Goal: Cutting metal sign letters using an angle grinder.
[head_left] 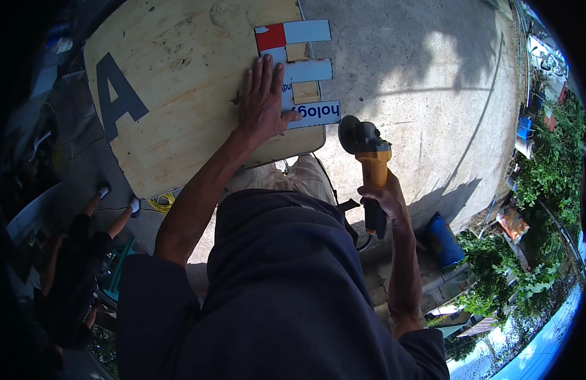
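Note:
My left hand lies flat with its fingers stretched out, pressing on a letter E cut from printed sheet in white, pale blue and red. The E rests on a plywood tabletop, and its arms stick out past the right edge. My right hand is wrapped round the body of a yellow and black angle grinder. The grinder's dark disc is beside the end of the E's nearest arm, with a small gap seeming to part them. Whether the disc spins cannot be told.
A dark grey letter A lies at the table's left. Another person sits at the lower left, near a coiled yellow cord. Sunlit concrete stretches to the right. A blue bundle and green plants line the right side.

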A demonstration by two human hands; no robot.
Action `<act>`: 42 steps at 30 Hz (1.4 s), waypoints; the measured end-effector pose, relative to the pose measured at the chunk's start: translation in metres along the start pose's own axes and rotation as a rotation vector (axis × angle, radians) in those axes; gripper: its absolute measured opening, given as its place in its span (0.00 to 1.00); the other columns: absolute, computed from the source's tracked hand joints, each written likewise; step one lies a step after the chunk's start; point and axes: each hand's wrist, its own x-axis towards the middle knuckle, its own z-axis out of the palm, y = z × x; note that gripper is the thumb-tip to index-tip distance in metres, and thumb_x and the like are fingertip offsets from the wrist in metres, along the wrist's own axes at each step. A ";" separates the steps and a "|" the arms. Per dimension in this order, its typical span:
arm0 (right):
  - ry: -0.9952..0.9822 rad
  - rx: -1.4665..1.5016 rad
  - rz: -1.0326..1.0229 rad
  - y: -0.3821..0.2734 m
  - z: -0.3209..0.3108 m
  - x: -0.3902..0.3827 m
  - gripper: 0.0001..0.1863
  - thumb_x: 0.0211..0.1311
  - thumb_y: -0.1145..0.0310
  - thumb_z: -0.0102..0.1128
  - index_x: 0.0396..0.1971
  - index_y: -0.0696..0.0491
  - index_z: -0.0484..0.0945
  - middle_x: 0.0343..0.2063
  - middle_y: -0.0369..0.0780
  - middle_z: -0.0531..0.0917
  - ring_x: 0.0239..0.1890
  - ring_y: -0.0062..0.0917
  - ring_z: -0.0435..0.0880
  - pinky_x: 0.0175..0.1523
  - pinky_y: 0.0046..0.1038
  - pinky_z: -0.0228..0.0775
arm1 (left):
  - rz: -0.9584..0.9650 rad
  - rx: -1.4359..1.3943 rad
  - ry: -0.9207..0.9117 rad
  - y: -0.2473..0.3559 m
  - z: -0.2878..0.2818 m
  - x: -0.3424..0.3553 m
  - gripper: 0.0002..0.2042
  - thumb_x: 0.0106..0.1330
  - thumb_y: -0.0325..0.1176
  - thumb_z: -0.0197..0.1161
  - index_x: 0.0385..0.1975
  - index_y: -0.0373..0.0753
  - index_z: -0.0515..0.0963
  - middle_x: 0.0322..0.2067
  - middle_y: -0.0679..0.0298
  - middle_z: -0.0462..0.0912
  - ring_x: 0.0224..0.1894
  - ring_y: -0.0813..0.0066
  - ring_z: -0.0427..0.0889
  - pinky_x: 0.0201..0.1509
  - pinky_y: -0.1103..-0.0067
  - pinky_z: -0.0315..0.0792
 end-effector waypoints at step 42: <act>0.236 -0.282 0.011 0.006 0.019 -0.010 0.32 0.41 0.62 0.78 0.47 0.58 0.76 0.34 0.46 0.87 0.34 0.34 0.88 0.42 0.34 0.81 | 0.009 -0.015 -0.018 -0.004 0.000 -0.001 0.60 0.53 0.62 0.75 0.76 0.27 0.50 0.78 0.37 0.44 0.81 0.39 0.41 0.81 0.48 0.39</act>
